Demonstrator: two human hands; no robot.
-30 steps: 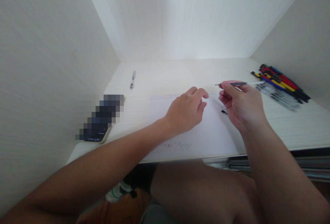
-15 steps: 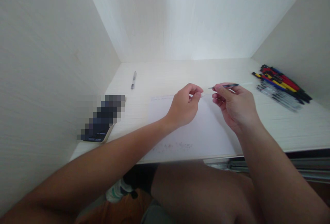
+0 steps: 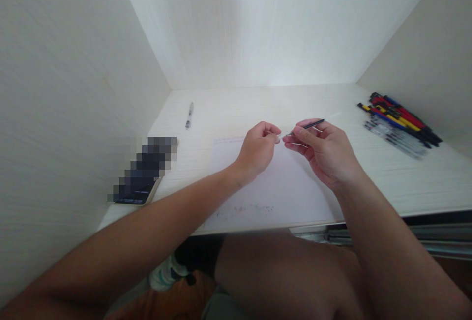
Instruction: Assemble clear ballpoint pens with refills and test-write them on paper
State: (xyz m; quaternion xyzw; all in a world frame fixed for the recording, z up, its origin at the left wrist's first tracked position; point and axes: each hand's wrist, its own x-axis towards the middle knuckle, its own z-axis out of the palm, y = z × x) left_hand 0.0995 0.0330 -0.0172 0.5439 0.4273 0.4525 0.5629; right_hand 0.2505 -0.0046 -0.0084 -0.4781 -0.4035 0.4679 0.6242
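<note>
My right hand (image 3: 320, 153) pinches a thin dark pen refill (image 3: 311, 125) that points left and slightly down, above a white sheet of paper (image 3: 280, 187). My left hand (image 3: 258, 150) is closed in a pinch at the refill's tip, its fingertips meeting those of my right hand. What my left fingers grip is too small to make out. Both hands hover over the middle of the white desk (image 3: 258, 108).
A pile of coloured pens (image 3: 400, 123) lies at the right of the desk. A single clear pen (image 3: 189, 115) lies at the back left. A phone (image 3: 142, 177) rests near the left front edge. Side walls close in the desk on both sides. My bare knee is below the desk edge.
My hands have come together: my right hand moved left with the refill and tilted it, and my left hand closed into a pinch at its tip.
</note>
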